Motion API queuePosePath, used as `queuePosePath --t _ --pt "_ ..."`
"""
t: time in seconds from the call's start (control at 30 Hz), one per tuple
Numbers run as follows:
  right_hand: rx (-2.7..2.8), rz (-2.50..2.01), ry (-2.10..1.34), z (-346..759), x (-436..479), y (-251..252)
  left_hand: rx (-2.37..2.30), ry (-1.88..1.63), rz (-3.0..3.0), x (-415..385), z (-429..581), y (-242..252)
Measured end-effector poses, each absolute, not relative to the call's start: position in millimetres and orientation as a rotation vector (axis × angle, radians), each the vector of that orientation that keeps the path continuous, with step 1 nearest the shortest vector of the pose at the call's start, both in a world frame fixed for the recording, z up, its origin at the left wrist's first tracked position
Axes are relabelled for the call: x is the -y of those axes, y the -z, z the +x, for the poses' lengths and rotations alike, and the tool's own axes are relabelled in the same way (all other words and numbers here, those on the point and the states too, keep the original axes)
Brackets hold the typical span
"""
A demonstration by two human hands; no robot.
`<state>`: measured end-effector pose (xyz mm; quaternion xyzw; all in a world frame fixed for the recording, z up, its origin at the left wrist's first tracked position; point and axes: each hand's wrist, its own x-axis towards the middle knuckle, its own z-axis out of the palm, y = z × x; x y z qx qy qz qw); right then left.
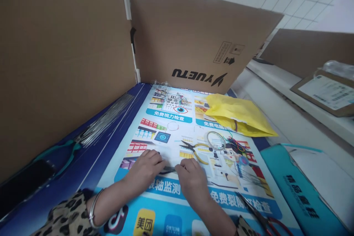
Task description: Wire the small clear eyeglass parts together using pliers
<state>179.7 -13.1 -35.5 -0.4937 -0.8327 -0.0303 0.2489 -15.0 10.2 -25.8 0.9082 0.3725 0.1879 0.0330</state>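
Over a printed poster mat [166, 201], my left hand [146, 167] and my right hand [193, 181] are close together, fingers curled and pinching. Between them runs a thin dark strand [167, 170], perhaps a wire; its ends are hidden by my fingers. Just beyond my right hand lie yellow-handled pliers [199, 153], jaws apart. A roll of clear tape [216, 141] touches or nearly touches their handles. To the right are a bundle of coloured wires [237, 143] and loose thin wires [250, 177]. Red-handled scissors [261, 215] rest near my right forearm.
Cardboard panels [193, 33] stand behind and to the left. A yellow bag [240, 114] lies at the back right, a teal box [293, 188] at the right. Silver wires [106, 120], teal-handled pliers [68, 155] and a dark, flat object [26, 188] are on the left.
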Motion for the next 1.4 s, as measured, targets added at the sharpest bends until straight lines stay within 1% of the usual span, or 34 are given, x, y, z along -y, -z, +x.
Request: queuePosePath --t 0.17,0.33,0.43,0.53,0.63,0.77,0.93,1.4 --pt "2.375 -1.262 0.24 170 16 28 -1.148 -0.472 2.938 -4 -11 9" --pt "2.419 -1.27 0.439 163 -6 -2 -1.3 -0.406 3.048 -15 1 -27" --pt "2.334 -1.338 0.543 159 -36 -24 -1.452 -0.445 3.044 -40 13 -51" --pt "2.237 -1.471 0.594 156 -67 -36 -1.571 -0.566 2.967 -71 26 -61" --pt "2.183 -1.633 0.563 156 -90 -36 -1.657 -0.645 2.88 -98 36 -54" --pt "2.234 -1.756 0.469 157 -106 -21 -1.643 -0.602 2.844 -118 42 -32" --pt "2.278 -1.81 0.375 155 -112 -1 -1.624 -0.523 2.81 -121 39 -12" --pt "2.206 -1.888 0.176 153 -109 11 -1.627 -0.499 2.788 -119 43 0"
